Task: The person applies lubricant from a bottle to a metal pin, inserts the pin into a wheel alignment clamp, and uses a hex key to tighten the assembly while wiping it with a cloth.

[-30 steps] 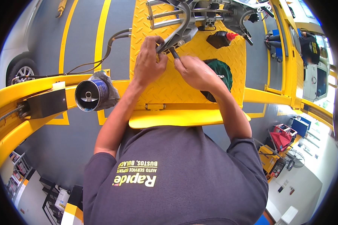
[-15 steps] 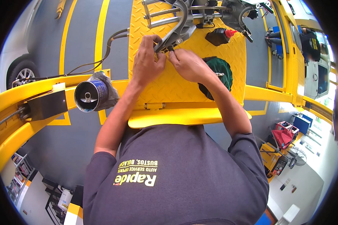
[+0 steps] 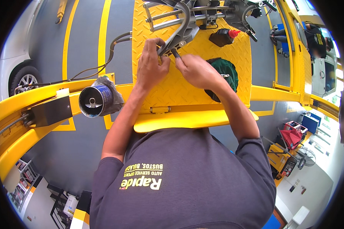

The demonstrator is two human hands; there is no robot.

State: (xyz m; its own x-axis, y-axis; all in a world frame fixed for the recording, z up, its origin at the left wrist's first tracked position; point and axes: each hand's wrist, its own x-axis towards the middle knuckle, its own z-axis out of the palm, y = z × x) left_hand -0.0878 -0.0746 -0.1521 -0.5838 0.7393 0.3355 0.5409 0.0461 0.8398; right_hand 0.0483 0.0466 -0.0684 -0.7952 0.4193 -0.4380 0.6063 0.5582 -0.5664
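Note:
A grey metal clamp frame (image 3: 187, 21) with a threaded rod lies on the yellow tread-plate platform (image 3: 168, 91). My left hand (image 3: 151, 68) closes round the near tip of its curved arm, thumb and fingers on either side. Just to the right, my right hand (image 3: 200, 71) grips a short dark rod-like piece (image 3: 175, 53) that points at the arm's tip. Its kind is too small to tell. Beside my right forearm lies a dark green cap-like cloth (image 3: 227, 72), partly hidden by the arm. A black bottle (image 3: 221, 38) with a red nozzle rests farther right.
An opened blue can (image 3: 91, 101) with a grey rag (image 3: 112, 87) round it sits on the yellow lift beam at left. Black hoses (image 3: 111, 53) run to the platform's left edge. A car wheel (image 3: 25, 80) stands far left; another person (image 3: 315, 40) is far right.
My right hand has drawn back slightly to the right and nearer, and more of the dark piece shows. The left hand keeps its hold on the arm's tip.

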